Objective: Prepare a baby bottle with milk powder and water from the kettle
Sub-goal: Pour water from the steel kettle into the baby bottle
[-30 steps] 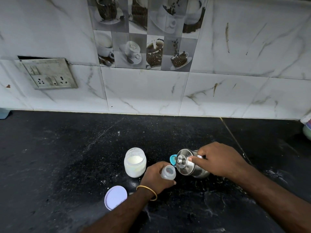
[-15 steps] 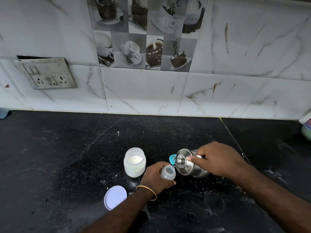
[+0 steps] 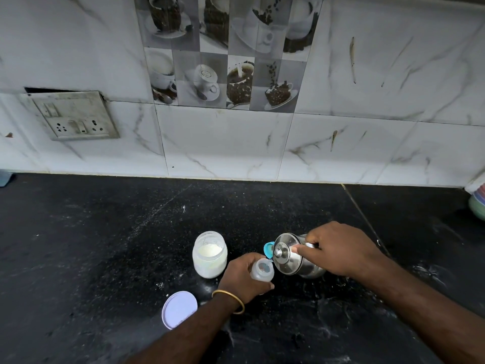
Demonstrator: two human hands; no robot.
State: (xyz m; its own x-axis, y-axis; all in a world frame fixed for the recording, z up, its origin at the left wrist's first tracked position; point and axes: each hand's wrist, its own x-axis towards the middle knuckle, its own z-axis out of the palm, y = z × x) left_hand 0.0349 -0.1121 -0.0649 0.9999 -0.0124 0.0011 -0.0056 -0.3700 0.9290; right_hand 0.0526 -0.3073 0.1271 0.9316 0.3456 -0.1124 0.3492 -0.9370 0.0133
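Observation:
My left hand (image 3: 242, 278) is wrapped around a small clear baby bottle (image 3: 262, 270) standing on the black counter, its mouth uncovered. My right hand (image 3: 338, 249) grips a small steel kettle (image 3: 291, 256), tilted toward the bottle, with my thumb pressing its lid. The kettle's spout is hidden behind its lid. A blue bottle cap (image 3: 268, 250) peeks out between the kettle and the bottle. An open glass jar of white milk powder (image 3: 209, 254) stands just left of my left hand.
The jar's pale round lid (image 3: 179, 309) lies flat on the black counter (image 3: 105, 245) by my left forearm. A switch and socket plate (image 3: 73, 116) sits on the tiled wall. Stacked bowls (image 3: 477, 203) show at the right edge.
The kettle has tipped slightly further toward the bottle. Both hands stay where they were.

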